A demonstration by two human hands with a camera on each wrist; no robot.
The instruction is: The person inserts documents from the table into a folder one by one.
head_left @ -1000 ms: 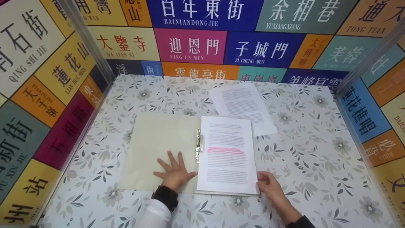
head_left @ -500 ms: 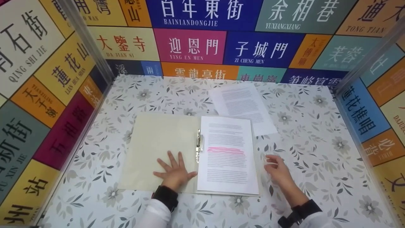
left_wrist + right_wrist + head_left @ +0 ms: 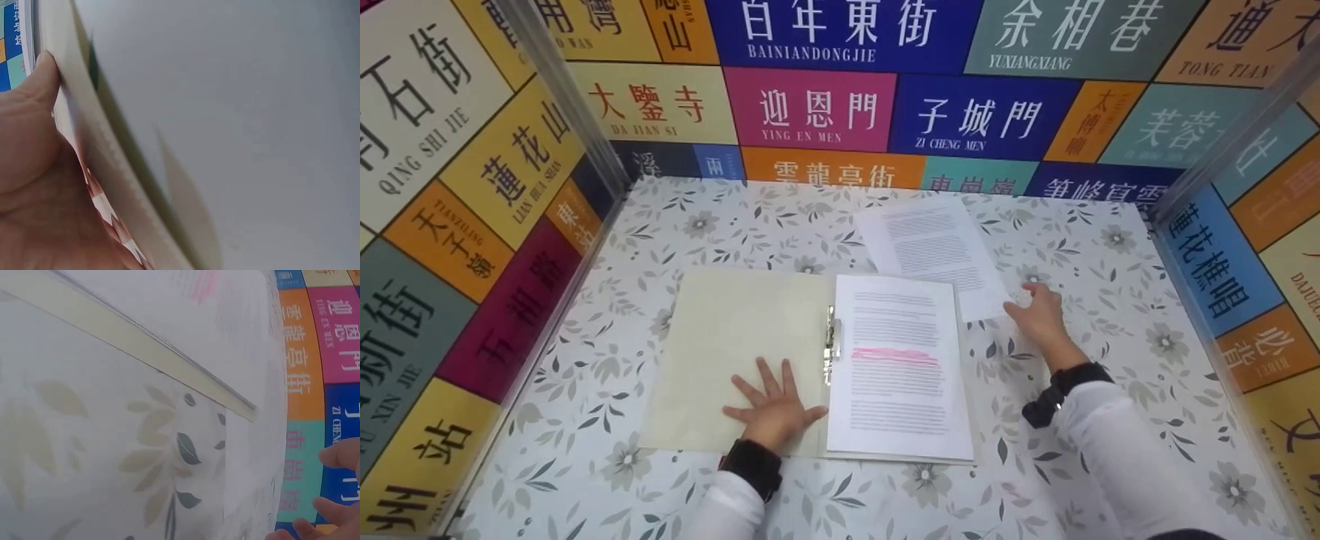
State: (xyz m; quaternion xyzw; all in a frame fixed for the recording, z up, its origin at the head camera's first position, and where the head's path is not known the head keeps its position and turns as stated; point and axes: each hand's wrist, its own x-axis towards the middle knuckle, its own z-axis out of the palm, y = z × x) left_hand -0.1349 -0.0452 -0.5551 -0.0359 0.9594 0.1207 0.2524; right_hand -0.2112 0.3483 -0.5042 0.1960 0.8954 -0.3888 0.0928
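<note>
A cream folder (image 3: 712,322) lies spread on the table, its metal clip (image 3: 830,345) along the spine. On its right side sits a stack of printed pages (image 3: 900,405), the top one marked with a pink highlighted band. My left hand (image 3: 775,414) rests on the bare left cover, fingers straight and splayed. A loose printed sheet (image 3: 930,236) lies aslant behind the folder, partly under its top edge. My right hand (image 3: 1041,321) is beside that sheet's near right corner, fingers apart and loosely bent; contact is unclear. The right wrist view shows the fingertips (image 3: 337,458) holding nothing.
A white tablecloth (image 3: 1110,322) with grey flowers and leaves covers the table. Colourful panels (image 3: 817,109) with printed characters stand at the back and both sides. Clear strips (image 3: 577,97) run along the panel corners.
My right hand has left the lower right edge of the page stack and moved away from me to the loose sheet's corner. The left hand, folder and papers stay put.
</note>
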